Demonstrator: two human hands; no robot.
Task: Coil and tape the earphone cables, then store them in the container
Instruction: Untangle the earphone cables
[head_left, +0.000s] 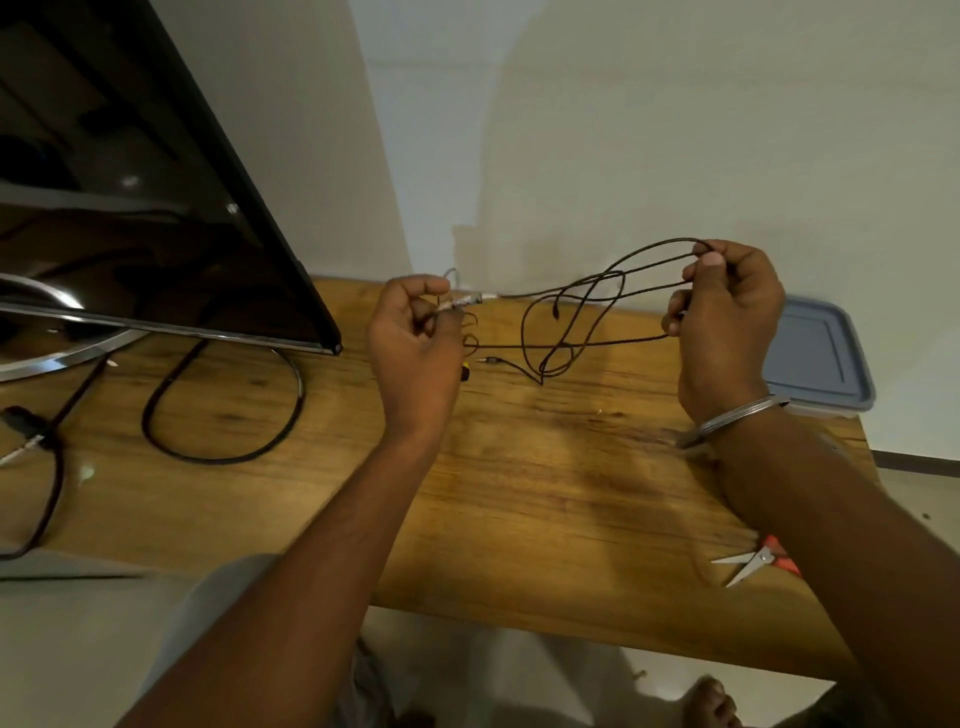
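Note:
A thin black earphone cable (582, 312) is stretched in loose loops above the wooden table (545, 493), held between both hands. My left hand (415, 343) pinches one end near a pale metallic piece of the cable. My right hand (727, 317) holds several strands of the loops at the other end. The cable's jack plug (488, 359) hangs just above the tabletop between the hands. A clear container with a grey-blue lid (821, 358) sits at the table's far right edge, behind my right wrist.
Red-handled scissors (753, 564) lie near the front right edge. A black monitor (130, 197) on a chrome stand fills the left, with a thick black cable (223, 421) looped on the table. A small yellow and black object (465, 372) peeks out beside my left hand.

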